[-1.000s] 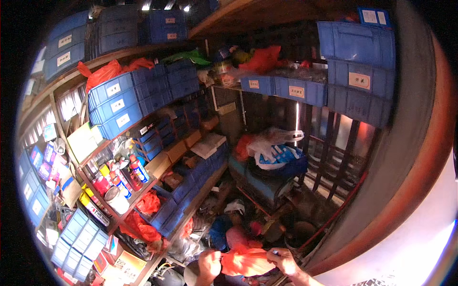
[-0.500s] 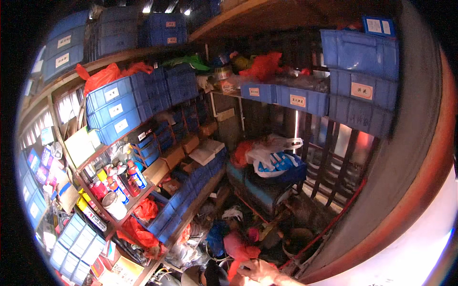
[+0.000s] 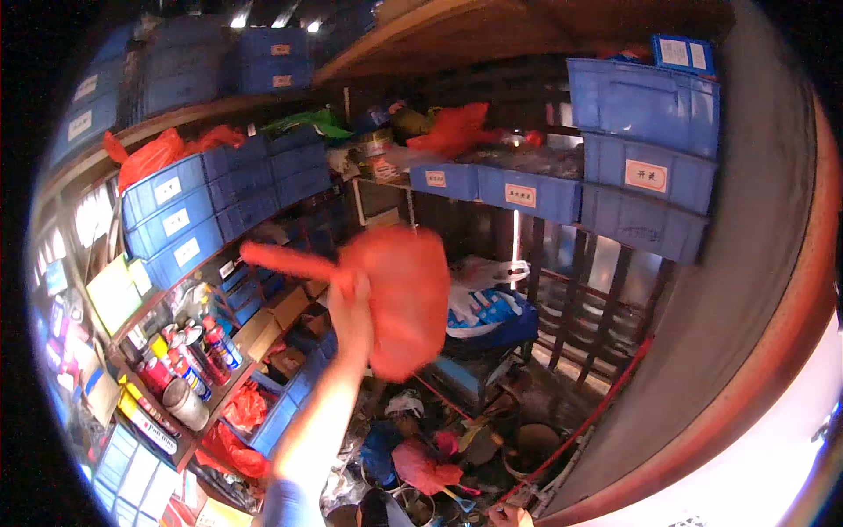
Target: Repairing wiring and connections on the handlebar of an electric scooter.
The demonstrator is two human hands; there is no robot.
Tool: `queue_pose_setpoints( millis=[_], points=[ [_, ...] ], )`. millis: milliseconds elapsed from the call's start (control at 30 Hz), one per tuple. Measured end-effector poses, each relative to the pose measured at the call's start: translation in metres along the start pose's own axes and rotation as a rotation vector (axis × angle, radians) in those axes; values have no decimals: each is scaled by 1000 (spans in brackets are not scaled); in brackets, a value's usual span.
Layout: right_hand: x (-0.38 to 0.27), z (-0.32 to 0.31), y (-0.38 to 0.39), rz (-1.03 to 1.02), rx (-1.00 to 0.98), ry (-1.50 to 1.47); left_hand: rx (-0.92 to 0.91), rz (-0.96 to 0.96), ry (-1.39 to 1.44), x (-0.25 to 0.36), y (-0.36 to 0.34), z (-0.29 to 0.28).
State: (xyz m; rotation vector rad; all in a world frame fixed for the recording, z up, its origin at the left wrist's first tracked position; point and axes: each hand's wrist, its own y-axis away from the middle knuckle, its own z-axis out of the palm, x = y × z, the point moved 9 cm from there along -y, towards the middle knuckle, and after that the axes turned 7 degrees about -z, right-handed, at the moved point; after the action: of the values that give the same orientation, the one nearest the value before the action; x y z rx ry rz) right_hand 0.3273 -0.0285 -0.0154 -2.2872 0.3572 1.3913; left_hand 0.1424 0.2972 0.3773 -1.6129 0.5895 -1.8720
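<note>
Holding the red bag point(image 3: 404, 303) up in mid-air with the left hand point(image 3: 352, 312): fingers look clenched round its bunched neck, tail point(image 3: 283, 258) poking out left, rounded body right of the fist. Blurred, so exact finger placement is unclear. Right hand point(image 3: 510, 516) sits low at the bottom edge, mostly cut off; can't tell if it's grasping anything. The bag's right side overlaps the white plastic bag point(image 3: 486, 274) in view; depth unclear, contents hidden.

Handling notes, my judgement: grip tight at the neck, close to the body, not out on the loose tail, so it doesn't twist or slip. Keep the wrist steady and moves slow. Watch clearance to the blue bins point(image 3: 176, 220) at upper left, and to the spray cans point(image 3: 187, 362) standing lower left, which look easy to knock. Film looks thin, so avoid bin corners. If heavy, support the underside with the free palm.
</note>
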Motion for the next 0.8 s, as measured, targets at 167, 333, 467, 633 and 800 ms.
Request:
queue_pose_setpoints(
  millis=[167, 333, 467, 633, 800],
  points=[
    [29, 1, 24, 429, -310, 91, 102, 190, 377, 75, -202, 125],
    [25, -26, 61, 506, 63, 42, 209, 113, 21, 52, -332, 239],
    [25, -47, 99, 481, 306, 94, -219, 274, -472, 1, -316, 324],
    [32, -68, 165, 550, 365, 209, -364, 677, -235, 27, -127, 300],
    [80, -104, 245, 731, 600, 193, -1472, 32, -33, 26, 117, 201]
  ],
)
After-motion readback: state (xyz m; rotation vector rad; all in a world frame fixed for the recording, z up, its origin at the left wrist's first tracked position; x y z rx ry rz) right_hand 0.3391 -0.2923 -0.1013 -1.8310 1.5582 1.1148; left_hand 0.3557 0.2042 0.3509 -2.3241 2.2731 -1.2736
